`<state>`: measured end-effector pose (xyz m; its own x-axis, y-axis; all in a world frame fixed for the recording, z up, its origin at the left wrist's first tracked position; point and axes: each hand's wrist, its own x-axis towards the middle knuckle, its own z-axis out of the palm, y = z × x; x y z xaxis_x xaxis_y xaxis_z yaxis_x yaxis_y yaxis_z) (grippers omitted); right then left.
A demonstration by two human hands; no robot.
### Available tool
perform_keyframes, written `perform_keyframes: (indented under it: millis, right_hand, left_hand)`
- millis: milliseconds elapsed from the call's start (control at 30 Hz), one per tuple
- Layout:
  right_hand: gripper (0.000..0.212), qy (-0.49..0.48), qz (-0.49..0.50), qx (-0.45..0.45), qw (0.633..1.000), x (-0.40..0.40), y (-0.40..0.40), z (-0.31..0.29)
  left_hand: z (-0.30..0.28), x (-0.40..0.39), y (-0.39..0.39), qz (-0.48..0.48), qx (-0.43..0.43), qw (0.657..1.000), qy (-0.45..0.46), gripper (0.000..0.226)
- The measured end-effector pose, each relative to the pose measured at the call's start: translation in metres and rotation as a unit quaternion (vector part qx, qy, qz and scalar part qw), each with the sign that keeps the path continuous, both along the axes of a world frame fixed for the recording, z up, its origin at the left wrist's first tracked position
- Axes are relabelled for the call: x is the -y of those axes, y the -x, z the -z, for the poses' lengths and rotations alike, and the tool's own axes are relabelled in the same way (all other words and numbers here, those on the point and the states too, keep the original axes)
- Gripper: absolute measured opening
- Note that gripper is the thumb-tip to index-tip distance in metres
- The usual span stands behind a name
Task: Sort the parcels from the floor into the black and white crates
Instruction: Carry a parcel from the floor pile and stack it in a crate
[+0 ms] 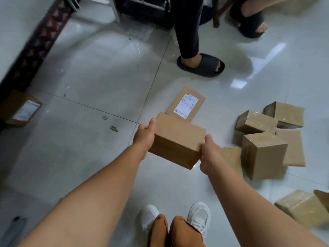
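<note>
Two hands hold one plain brown parcel (178,139) up off the tiled floor (89,77), roughly mid-frame; left hand (145,136) grips its left end w/ thumb up over the top edge, right hand (210,154) grips the near right corner, thumb on top, rest of the fingers hidden under/behind the box. Just beyond it, partly covered by its far edge, a flat parcel w/ white shipping label (186,104) lies on the floor. To the right, a loose pile of taped cardboard boxes (263,139) sits on the floor, some tilted & touching each other; another box (302,207) lies near the bottom right edge. At far left, a labelled box (19,107) rests near the dark patterned wall trim (41,41), well apart from the rest. The person's white sneakers (199,216) show at bottom centre; a second person's foot in a black slide sandal (201,65) stands beyond the flat parcel; a 3rd sandalled foot (252,24) at top right. No crates in view.
</note>
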<state>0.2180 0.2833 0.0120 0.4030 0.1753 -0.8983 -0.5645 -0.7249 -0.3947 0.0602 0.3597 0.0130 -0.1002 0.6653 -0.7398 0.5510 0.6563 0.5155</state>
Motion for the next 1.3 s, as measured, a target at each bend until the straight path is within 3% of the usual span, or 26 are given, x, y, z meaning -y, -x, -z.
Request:
perform_keyframes:
  millis: [267,467,533,700,933,1133,1300]
  right_hand:
    - [0.042,-0.046,-0.047,0.077,0.995,-0.015,-0.001,-0.171]
    - [0.032,-0.094,-0.025,0.045,0.994,-0.022,0.0,-0.273]
    - [0.033,-0.109,-0.026,0.042,0.993,-0.024,0.001,-0.299]
    - [0.049,-0.149,-0.046,0.047,0.987,-0.029,0.008,-0.347]
    - [0.071,-0.195,-0.13,0.012,0.972,-0.018,0.024,-0.391]
    - [0.032,-0.238,-0.185,0.023,0.953,-0.004,0.048,-0.426]
    - [0.02,-0.274,-0.238,0.035,0.931,0.012,0.075,-0.451]
  left_hand:
    - [-0.167,0.001,0.008,-0.033,0.075,0.995,-0.062,0.033]
    - [-0.261,-0.009,0.02,-0.123,0.1,0.983,-0.092,0.066]
    - [-0.287,-0.009,0.023,-0.139,0.114,0.979,-0.101,0.075]
    - [-0.341,-0.004,0.036,-0.184,0.155,0.964,-0.115,0.059]
    - [-0.396,0.033,0.061,-0.241,0.141,0.939,-0.201,0.058]
    - [-0.434,0.078,0.08,-0.296,0.14,0.907,-0.265,0.042]
    - [-0.462,0.116,0.103,-0.33,0.142,0.89,-0.279,0.027]
